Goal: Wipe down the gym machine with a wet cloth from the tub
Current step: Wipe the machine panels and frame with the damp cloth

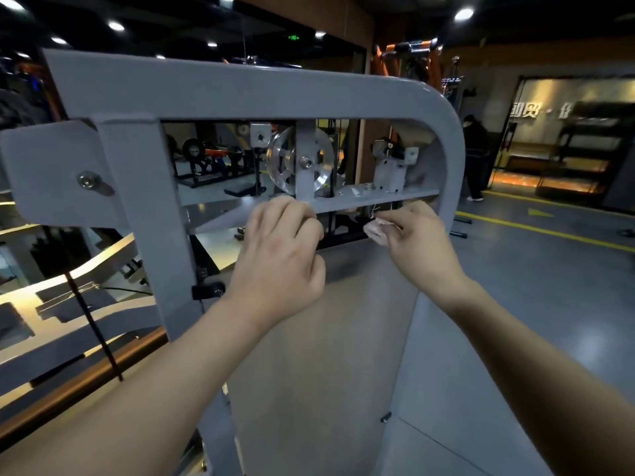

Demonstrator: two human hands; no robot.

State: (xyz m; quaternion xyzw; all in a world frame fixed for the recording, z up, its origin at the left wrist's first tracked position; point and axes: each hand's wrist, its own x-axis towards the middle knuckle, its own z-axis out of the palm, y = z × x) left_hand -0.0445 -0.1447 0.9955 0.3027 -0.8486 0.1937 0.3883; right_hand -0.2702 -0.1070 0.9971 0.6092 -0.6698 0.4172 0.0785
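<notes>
The grey gym machine frame fills the view, with a silver pulley wheel and a horizontal crossbar inside its top opening. My right hand pinches a small pale pink cloth just under the crossbar's right part. My left hand has its fingers curled at the crossbar's front edge below the pulley; whether they grip the bar is hidden. No tub is in view.
A translucent shield panel hangs below the crossbar. A black cable and machine arms lie at the left. Grey floor with yellow lines stretches right, where a person in dark clothes stands.
</notes>
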